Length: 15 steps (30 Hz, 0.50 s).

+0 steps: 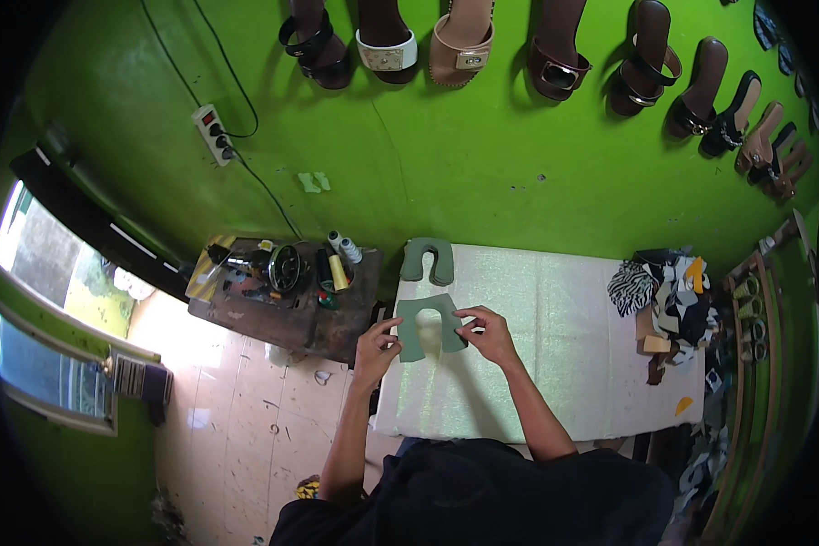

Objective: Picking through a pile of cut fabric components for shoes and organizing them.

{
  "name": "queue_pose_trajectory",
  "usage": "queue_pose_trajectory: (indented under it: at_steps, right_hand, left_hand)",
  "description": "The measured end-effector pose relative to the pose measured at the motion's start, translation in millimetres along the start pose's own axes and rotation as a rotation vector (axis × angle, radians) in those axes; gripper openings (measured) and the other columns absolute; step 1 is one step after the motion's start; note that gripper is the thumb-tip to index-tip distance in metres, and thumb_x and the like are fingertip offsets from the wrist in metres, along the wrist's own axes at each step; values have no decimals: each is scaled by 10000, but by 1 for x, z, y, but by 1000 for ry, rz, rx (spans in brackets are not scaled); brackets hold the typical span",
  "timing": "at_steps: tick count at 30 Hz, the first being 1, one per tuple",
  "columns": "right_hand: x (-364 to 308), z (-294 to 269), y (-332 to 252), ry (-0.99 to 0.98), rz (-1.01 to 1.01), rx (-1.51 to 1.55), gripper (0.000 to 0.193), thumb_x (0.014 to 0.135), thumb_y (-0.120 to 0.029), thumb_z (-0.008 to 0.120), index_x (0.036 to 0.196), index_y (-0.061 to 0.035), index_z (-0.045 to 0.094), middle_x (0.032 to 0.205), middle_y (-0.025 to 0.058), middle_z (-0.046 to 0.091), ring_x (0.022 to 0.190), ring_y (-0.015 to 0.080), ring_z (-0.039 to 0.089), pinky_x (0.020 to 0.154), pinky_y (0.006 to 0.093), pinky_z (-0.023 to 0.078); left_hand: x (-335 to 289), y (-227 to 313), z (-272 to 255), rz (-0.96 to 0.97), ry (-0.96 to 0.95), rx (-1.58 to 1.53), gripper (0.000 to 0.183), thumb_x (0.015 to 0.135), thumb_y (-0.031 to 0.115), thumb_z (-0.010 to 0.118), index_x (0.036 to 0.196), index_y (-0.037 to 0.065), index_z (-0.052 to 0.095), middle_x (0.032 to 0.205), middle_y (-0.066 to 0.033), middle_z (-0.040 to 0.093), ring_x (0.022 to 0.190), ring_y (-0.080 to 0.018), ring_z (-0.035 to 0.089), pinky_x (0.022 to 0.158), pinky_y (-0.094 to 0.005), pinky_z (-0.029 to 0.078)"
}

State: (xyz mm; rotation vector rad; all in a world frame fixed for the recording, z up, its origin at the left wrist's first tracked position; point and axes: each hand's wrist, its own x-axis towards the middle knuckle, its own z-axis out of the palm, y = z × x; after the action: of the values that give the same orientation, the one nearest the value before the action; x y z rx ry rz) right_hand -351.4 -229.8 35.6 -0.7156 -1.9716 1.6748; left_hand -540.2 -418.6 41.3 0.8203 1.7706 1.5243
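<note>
A grey-green U-shaped cut piece, perhaps a shoe upper, is held up above the white-covered table, its curved end pointing away from me. My left hand pinches its left leg near the edge. On the other side, my right hand grips the right leg between thumb and fingers. Through the gap between the legs the pale table cover shows. Just beyond lies a stack of similar grey-green U-shaped pieces at the table's far left corner.
Left of the white-covered table stands a dark wooden table with a sewing machine and thread spools. Fabric scraps are heaped at the right end. Sandals hang along the green wall, near a power strip.
</note>
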Motion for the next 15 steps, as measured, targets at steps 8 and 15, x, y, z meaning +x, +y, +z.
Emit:
queue_pose_trajectory:
  at_steps: [8, 15]
  right_hand:
    - [24, 41, -4, 200, 47, -72, 364, 805, 36, 714, 1154, -62, 690, 1102, 84, 654, 802, 153, 671, 675, 268, 554]
    - [51, 57, 12, 315, 84, -130, 358, 804, 39, 718, 1146, -66, 688, 1113, 79, 664, 816, 158, 678, 694, 276, 562]
  left_hand:
    - [59, -6, -41, 48, -155, -40, 485, 791, -94, 629, 1266, 4, 615, 1038, -48, 614, 732, -27, 575, 523, -171, 449]
    - [106, -27, -63, -106, -254, -45, 504, 755, -94, 660, 1244, 27, 638, 1222, -80, 625, 851, -111, 621, 796, -247, 505]
